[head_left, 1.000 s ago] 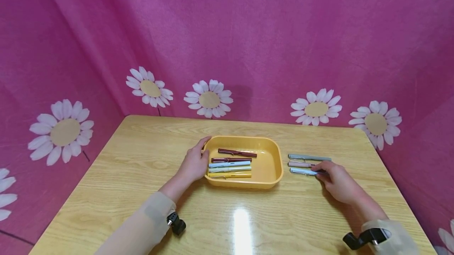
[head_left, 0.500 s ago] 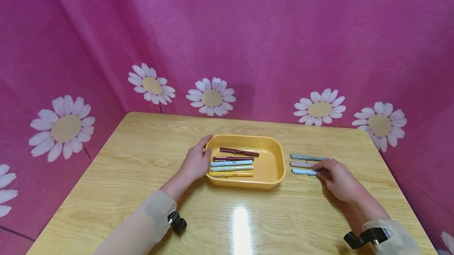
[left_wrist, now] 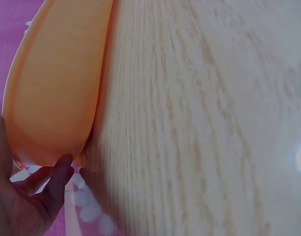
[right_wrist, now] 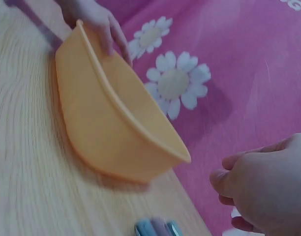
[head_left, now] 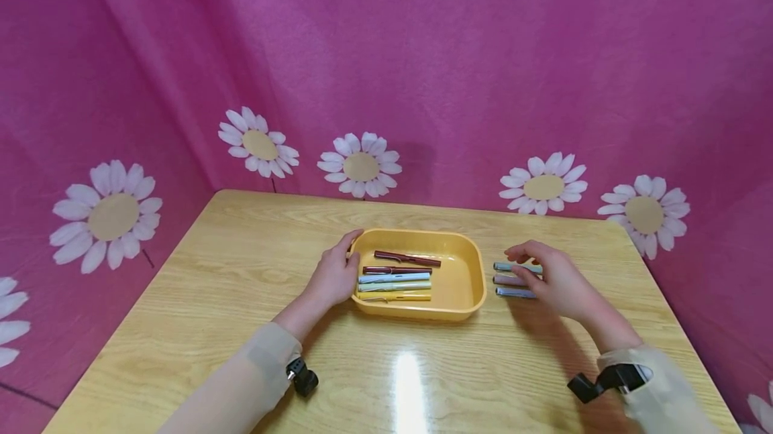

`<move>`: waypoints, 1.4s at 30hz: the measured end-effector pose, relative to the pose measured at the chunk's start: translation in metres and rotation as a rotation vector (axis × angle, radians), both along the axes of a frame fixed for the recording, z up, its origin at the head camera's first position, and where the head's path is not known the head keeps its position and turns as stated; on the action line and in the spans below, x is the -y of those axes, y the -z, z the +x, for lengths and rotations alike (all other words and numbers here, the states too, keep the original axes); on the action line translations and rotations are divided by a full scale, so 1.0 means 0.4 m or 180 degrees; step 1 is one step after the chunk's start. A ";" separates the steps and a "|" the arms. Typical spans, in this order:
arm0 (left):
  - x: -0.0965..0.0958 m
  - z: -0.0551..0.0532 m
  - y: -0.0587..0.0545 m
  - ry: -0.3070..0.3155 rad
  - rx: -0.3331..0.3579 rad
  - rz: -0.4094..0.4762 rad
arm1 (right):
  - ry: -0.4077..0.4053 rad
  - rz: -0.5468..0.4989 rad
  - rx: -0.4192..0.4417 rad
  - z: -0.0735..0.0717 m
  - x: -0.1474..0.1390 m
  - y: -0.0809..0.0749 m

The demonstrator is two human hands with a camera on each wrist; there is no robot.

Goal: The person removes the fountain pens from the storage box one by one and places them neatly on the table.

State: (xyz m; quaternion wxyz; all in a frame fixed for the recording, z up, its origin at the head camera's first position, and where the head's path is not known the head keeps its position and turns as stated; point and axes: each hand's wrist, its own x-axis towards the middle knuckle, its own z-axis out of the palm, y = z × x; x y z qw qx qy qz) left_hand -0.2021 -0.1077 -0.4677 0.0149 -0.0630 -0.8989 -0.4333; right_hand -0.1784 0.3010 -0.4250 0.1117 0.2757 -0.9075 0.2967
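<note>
My left hand [head_left: 329,278] holds the left end of a yellow plastic tray [head_left: 459,316], thumb at the rim. In the left wrist view its fingertips press the tray's outer end wall [left_wrist: 54,88]. Inside the tray, a maroon pen [head_left: 407,259] lies apart at the back; another maroon pen, a light blue pen, a pale green pen and a yellow pen [head_left: 401,296] line up at the left. My right hand [head_left: 558,280] hovers over three pens right of the tray: grey-blue [head_left: 502,266], mauve [head_left: 507,280] and light blue [head_left: 513,293]. Nothing shows between its parted thumb and fingers, which hide the pens' right ends.
Wood-grain table [head_left: 241,246] lies under everything, with a bright glare spot in front of the tray. A magenta cloth [head_left: 423,72] with white daisies hangs behind and at both sides. Black camera mounts [head_left: 302,379] sit on both wrists.
My right hand has lifted off the pens on the table and moved slightly left and back, its thumb and fingers now apart. My left hand stays on the tray.
</note>
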 end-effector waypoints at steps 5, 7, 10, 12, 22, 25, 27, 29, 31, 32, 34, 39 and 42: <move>0.002 -0.004 0.001 0.0011 -0.0009 -0.0023 | -0.0105 -0.0124 0.0134 -0.022 0.062 -0.020; 0.004 -0.007 0.002 0.0011 0.0002 -0.0024 | -0.0205 -0.0180 0.0190 -0.032 0.089 -0.027; 0.006 -0.008 0.003 0.0006 0.0002 -0.0024 | -0.0395 -0.0232 0.0254 -0.049 0.129 -0.033; 0.008 -0.008 0.004 -0.0001 0.0009 -0.0022 | -0.0470 -0.0239 0.0326 -0.061 0.154 -0.033; 0.013 -0.011 0.003 0.0011 -0.0030 -0.0036 | -0.0590 -0.0200 0.0738 -0.103 0.253 -0.011; 0.012 -0.010 0.001 0.0015 -0.0018 -0.0035 | -0.0612 -0.0162 0.0792 -0.113 0.277 -0.002; 0.012 -0.010 0.002 0.0009 -0.0024 -0.0036 | -0.0642 -0.0132 0.0782 -0.122 0.291 0.006; 0.012 -0.008 0.002 -0.0002 -0.0028 -0.0020 | -0.0654 -0.0122 0.0798 -0.131 0.302 0.015; 0.010 -0.006 0.001 -0.0005 -0.0021 -0.0001 | -0.0665 -0.0105 0.0811 -0.137 0.311 0.022; 0.009 -0.004 0.001 -0.0004 -0.0014 0.0007 | -0.0667 -0.0102 0.0827 -0.139 0.315 0.025; 0.007 -0.002 0.002 0.0008 0.0010 0.0015 | -0.0641 -0.0091 0.0891 -0.141 0.322 0.031; 0.000 0.003 0.002 0.0010 0.0027 0.0019 | -0.0565 -0.0007 0.0945 -0.143 0.335 0.046; 0.001 0.005 -0.002 -0.0007 0.0015 0.0006 | -0.0536 0.0026 0.0957 -0.148 0.347 0.053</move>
